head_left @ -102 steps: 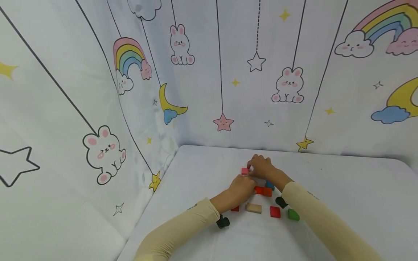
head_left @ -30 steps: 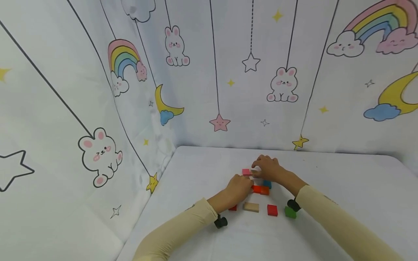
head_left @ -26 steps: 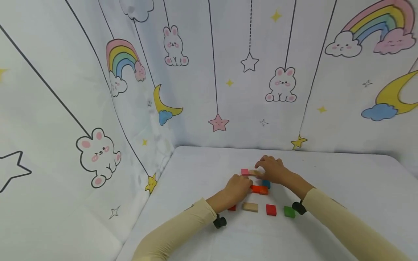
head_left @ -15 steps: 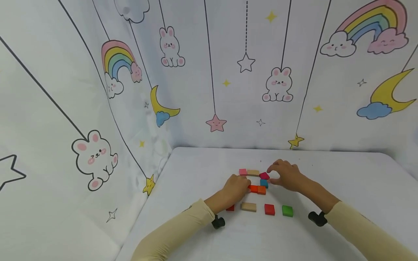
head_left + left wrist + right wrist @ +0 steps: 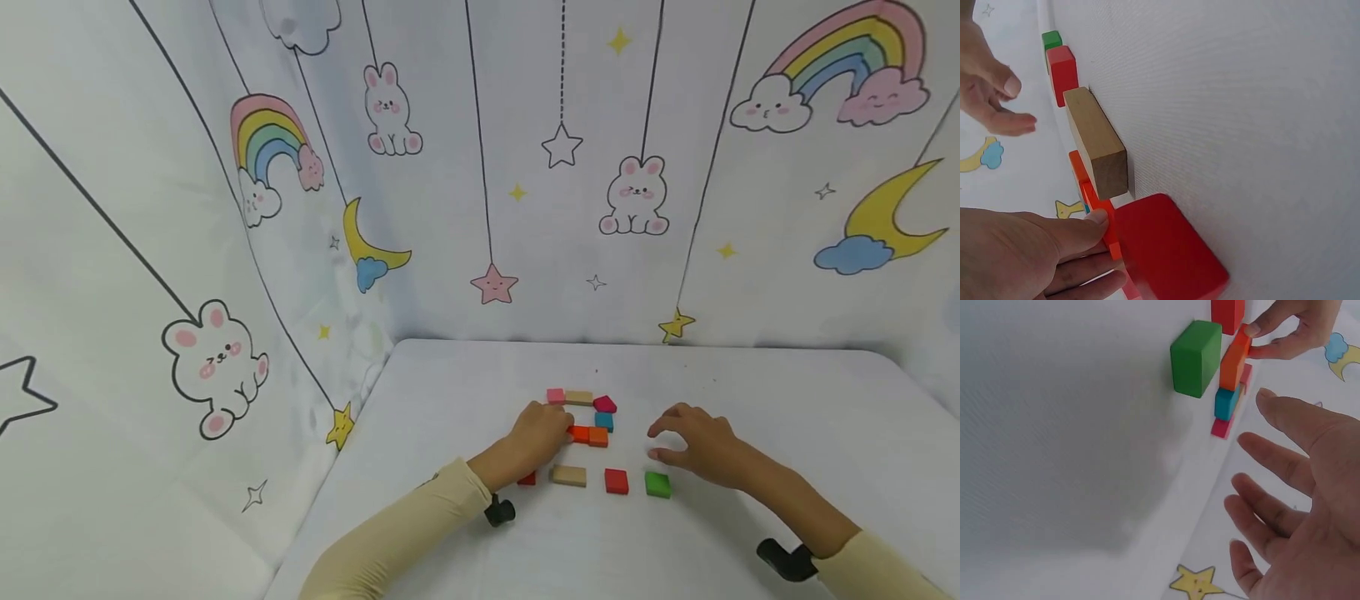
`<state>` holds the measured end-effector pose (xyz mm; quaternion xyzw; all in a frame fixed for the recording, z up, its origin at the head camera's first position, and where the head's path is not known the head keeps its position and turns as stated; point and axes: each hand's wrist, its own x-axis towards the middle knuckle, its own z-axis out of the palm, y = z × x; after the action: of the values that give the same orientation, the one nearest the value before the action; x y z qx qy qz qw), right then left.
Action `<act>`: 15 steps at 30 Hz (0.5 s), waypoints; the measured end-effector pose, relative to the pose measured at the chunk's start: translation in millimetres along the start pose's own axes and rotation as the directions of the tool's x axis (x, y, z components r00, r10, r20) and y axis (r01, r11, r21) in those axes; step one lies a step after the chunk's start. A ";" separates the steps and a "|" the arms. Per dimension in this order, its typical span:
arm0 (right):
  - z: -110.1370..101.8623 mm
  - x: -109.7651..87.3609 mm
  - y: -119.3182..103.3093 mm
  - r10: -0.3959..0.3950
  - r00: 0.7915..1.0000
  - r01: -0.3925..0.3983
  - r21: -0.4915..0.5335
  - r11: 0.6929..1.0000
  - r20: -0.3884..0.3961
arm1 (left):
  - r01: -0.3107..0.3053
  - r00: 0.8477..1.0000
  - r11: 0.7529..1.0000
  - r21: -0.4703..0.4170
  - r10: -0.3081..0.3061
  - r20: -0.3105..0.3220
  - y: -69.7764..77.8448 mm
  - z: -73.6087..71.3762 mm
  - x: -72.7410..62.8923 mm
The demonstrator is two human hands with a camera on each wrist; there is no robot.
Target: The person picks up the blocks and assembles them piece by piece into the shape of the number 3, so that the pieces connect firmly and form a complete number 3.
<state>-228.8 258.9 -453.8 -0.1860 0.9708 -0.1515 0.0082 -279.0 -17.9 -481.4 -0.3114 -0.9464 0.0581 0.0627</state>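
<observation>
My left hand [image 5: 538, 435] pinches the left end of an orange-red block [image 5: 578, 433] between thumb and fingers, as the right wrist view also shows. That block touches an orange block [image 5: 597, 437] on its right. Behind them sit a blue block [image 5: 603, 422] and a crimson five-sided block [image 5: 605, 404], the end of a back row with a natural wood block [image 5: 579, 397] and a pink block [image 5: 555, 396]. My right hand [image 5: 705, 446] hovers to the right, thumb and fingers apart, holding nothing. Nearest to it is a green block [image 5: 657, 485].
A front row on the white table [image 5: 787, 400] has a dark red block [image 5: 1169, 250] partly behind the left wrist, a natural wood block [image 5: 568, 476], a red block [image 5: 617, 482] and the green one. A patterned cloth [image 5: 450, 208] hangs behind and at left.
My right hand has left the crimson block and moved right and toward me, uncovering the back row and blue block. The left hand stays at the orange-red block. The view has shifted slightly.
</observation>
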 end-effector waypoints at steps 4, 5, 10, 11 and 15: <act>4.5 -12.9 2.0 -0.006 1.000 0.006 0.001 1.000 -0.021 | -0.004 1.000 1.000 -0.011 0.004 -0.007 -1.4 1.2 0.3; 5.7 -15.9 2.5 -0.007 1.000 0.007 -0.001 1.000 -0.024 | -0.005 1.000 1.000 -0.013 0.005 -0.008 -1.7 1.6 0.4; 11.7 -26.1 6.3 0.016 1.000 -0.016 0.019 1.000 -0.001 | -0.003 1.000 1.000 -0.013 0.003 -0.001 -1.8 0.5 -0.5; 12.4 -27.8 6.9 0.018 1.000 -0.018 0.023 1.000 0.001 | -0.001 1.000 1.000 -0.011 0.001 0.001 -1.7 0.2 -0.6; 15.3 -33.4 9.4 0.017 1.000 -0.017 0.031 0.999 -0.001 | -0.001 1.000 1.000 -0.002 0.001 0.002 -1.0 -0.9 -0.8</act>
<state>-200.0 274.9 -472.5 -0.1776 0.9698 -0.1667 0.0119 -278.8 -19.1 -480.4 -0.3117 -0.9464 0.0576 0.0614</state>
